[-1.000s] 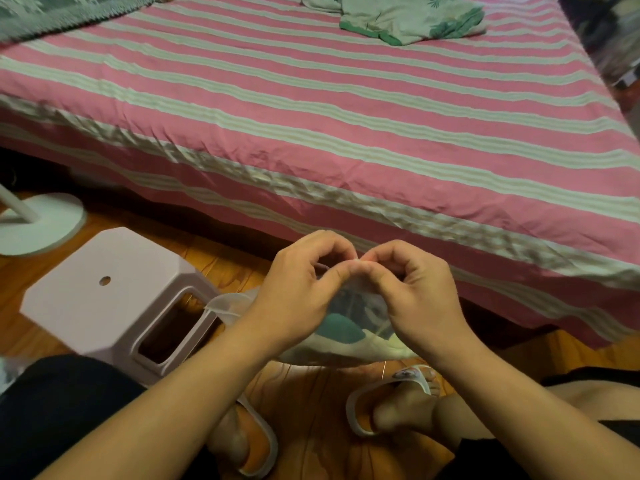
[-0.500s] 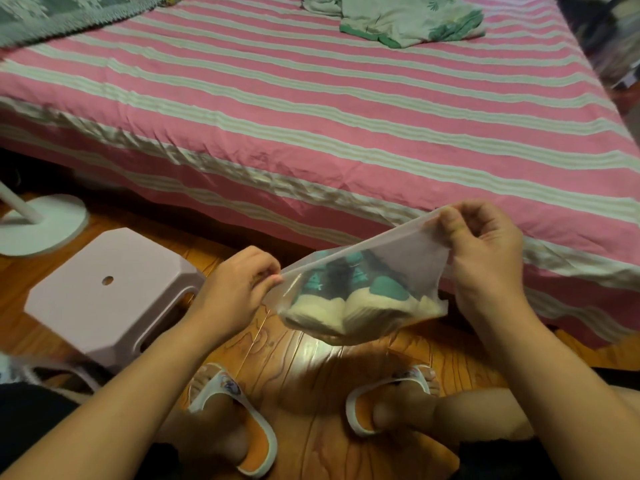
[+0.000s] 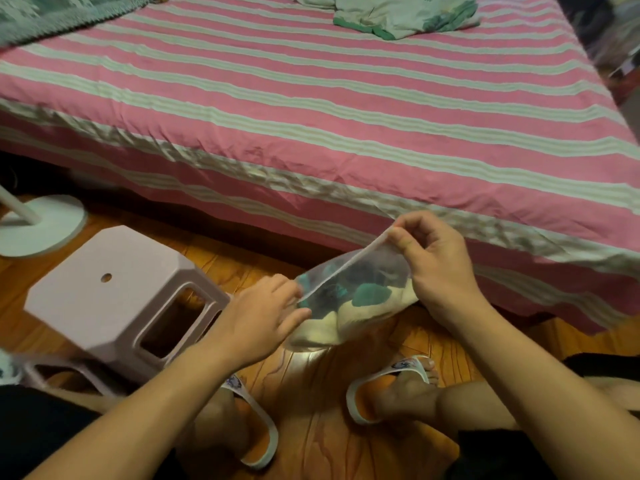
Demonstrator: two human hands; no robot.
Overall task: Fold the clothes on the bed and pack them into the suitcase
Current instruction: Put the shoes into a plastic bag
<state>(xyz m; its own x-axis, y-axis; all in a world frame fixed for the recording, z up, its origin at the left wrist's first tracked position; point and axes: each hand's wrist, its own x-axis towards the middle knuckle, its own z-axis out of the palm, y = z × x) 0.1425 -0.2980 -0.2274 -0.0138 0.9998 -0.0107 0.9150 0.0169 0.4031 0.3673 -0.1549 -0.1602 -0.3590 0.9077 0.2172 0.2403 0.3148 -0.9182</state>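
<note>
I hold a clear plastic zip bag over the wooden floor, just in front of the bed. Folded cream and teal clothing fills the bag. My right hand pinches the bag's upper right corner at the seal strip. My left hand pinches the lower left end of the same strip. The strip runs slanted between both hands. A pale green patterned garment lies crumpled at the far side of the pink striped bed. No suitcase is in view.
A lilac plastic stool stands on the floor at my left. Behind it is the white round base of a stand. A grey-green blanket covers the bed's far left corner. My feet in white and orange slippers rest below the bag.
My hands started together at the middle of the bag's top and slid apart to its two ends. The bag now tilts, right corner higher, and has shifted slightly right.
</note>
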